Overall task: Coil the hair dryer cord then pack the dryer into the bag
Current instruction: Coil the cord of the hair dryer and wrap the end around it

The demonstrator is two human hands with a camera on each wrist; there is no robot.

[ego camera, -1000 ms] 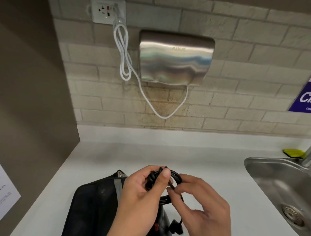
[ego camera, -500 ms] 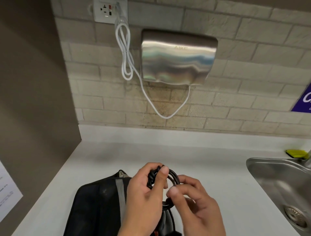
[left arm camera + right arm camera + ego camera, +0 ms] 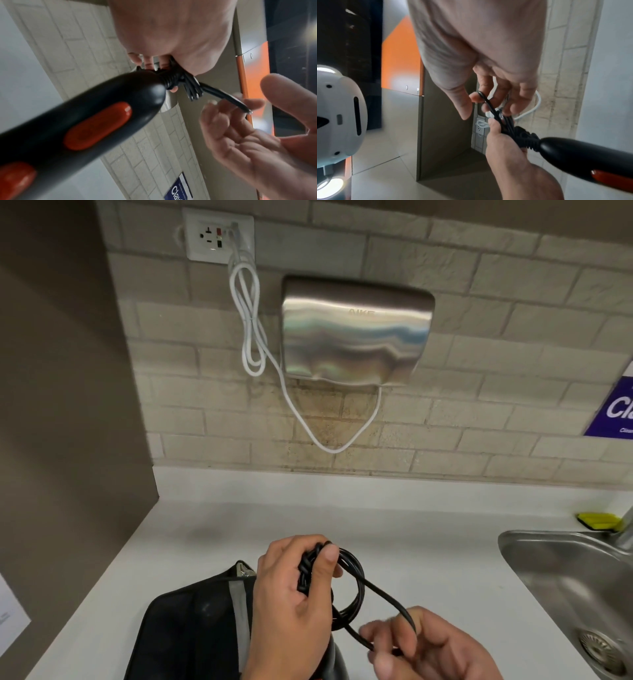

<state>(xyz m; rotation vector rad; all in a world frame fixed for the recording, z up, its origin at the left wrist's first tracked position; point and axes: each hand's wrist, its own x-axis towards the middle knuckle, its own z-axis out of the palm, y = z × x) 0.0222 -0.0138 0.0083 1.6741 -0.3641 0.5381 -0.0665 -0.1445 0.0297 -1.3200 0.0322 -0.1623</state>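
Two bare hands work above the white surface (image 3: 212, 542) in front of a tiled wall. The left hand (image 3: 291, 594) has its fingers (image 3: 330, 554) and thumb curled round a bundle of coiled black hair dryer cord (image 3: 352, 580), held where the ribbed strain relief meets the dryer. The black hair dryer with orange-red switches (image 3: 82, 124) hangs from that bundle, its handle pointing down and toward the person; in the head view only its upper end shows between the wrists. The right hand (image 3: 431, 645) pinches a loose loop of the same cord between thumb and forefinger, drawn out to the right of the coil; its other fingers are loosely curled.

A black soft fabric bag with a grey strip (image 3: 191, 631) lies on the surface beneath and to the left of the left hand. Whether it is open cannot be told.

On the wall hang a brushed steel hand dryer (image 3: 356, 333) and its white cable (image 3: 253, 337), plugged into a white socket (image 3: 212, 234). A stainless steel sink (image 3: 565, 587) sits at the right, with a yellow-green sponge (image 3: 597, 520) at its rim.
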